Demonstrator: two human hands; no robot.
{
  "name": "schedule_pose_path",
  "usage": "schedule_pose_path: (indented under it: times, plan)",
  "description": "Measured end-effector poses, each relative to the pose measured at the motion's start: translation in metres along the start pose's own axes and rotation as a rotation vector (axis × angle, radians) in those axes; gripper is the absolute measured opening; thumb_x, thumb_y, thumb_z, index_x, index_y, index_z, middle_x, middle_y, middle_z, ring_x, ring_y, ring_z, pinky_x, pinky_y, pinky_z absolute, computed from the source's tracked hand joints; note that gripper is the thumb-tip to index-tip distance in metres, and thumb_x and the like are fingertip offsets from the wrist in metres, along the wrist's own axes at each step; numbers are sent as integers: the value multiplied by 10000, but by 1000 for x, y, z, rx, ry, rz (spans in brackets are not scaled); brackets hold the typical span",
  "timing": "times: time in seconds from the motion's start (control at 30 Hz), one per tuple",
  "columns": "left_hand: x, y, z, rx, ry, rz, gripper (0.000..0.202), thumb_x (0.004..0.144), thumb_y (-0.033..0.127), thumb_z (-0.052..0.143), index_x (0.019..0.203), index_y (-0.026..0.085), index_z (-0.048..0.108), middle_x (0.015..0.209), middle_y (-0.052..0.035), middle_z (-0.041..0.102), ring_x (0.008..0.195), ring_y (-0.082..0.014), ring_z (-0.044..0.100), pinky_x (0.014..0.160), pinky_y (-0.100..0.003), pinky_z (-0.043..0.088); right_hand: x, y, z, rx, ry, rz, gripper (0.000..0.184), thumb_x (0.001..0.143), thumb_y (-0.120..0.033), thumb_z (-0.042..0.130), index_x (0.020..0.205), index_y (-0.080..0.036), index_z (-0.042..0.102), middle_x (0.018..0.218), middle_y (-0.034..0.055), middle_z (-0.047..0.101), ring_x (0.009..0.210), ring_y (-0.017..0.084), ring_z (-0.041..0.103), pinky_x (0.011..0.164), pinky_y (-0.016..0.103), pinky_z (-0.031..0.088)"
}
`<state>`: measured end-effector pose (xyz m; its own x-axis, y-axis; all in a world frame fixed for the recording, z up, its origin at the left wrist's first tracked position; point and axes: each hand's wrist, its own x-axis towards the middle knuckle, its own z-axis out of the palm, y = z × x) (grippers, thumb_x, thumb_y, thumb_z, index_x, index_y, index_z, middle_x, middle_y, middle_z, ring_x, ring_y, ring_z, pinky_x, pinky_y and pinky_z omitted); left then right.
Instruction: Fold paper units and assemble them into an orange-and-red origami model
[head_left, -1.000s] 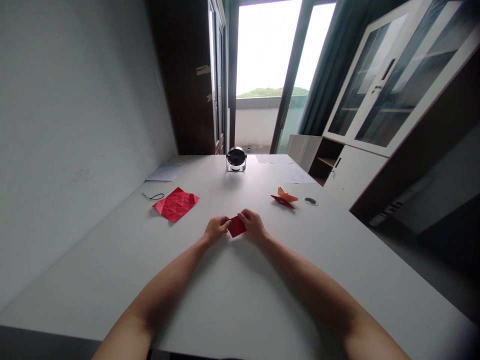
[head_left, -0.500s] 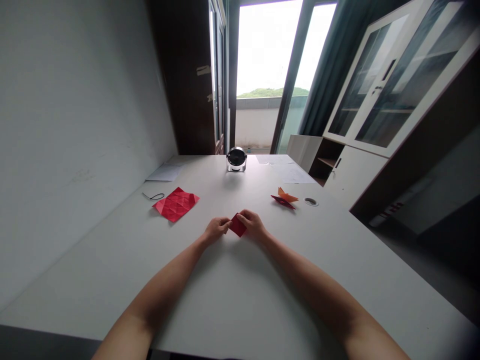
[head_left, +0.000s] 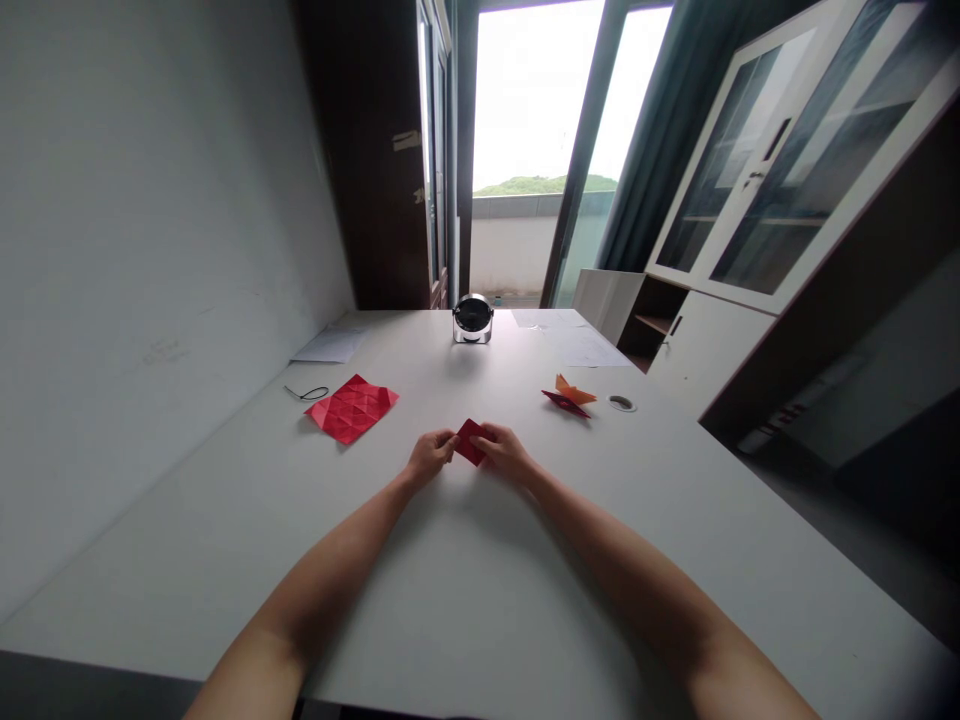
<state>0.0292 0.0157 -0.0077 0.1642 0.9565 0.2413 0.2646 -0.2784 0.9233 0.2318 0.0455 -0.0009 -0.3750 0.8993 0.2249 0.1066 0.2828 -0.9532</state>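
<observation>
Pinching a small red paper square (head_left: 468, 443) over the bench (head_left: 480, 590), at the clock's centre, between the fingers of left hand (head_left: 431, 455) and right hand (head_left: 508, 450). Probably only part-folded: compact but flat, without the points of the orange piece (head_left: 575, 391) and dark red piece (head_left: 562, 404) at two o'clock. Farther toward two, too dark to make out any contents in the open cabinet compartment (head_left: 651, 322).

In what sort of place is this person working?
Probably an office or study: it has a long white table, a glass-fronted cabinet and a large window beside a dark curtain.
</observation>
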Motion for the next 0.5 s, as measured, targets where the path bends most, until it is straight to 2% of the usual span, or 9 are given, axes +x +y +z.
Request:
schedule_pose_path:
  times: [0.17,0.3,0.5]
  plan:
    - [0,0,0,-47,10,7,375,889,510,584,801,165,698,526,34,518,498,-103,450,524,-217,340,-3,-4,-1,63,-8,20,382,757,-522,726,837,-159,641,716,8,634,644,150,545,613,273,417]
    - [1,0,1,-130,4,-2,378,886,513,591,789,160,683,535,22,552,500,-109,483,537,-221,378,-5,-11,-1,176,-10,10,420,748,-522,754,948,-163,669,826,35,691,740,188,615,681,300,471]
    - [0,1,2,-171,-95,-26,364,888,506,591,851,153,675,651,-32,672,571,-141,600,595,-241,459,-5,-8,0,274,-69,-30,452,779,-486,754,1066,-139,710,965,95,739,865,244,674,838,396,509]
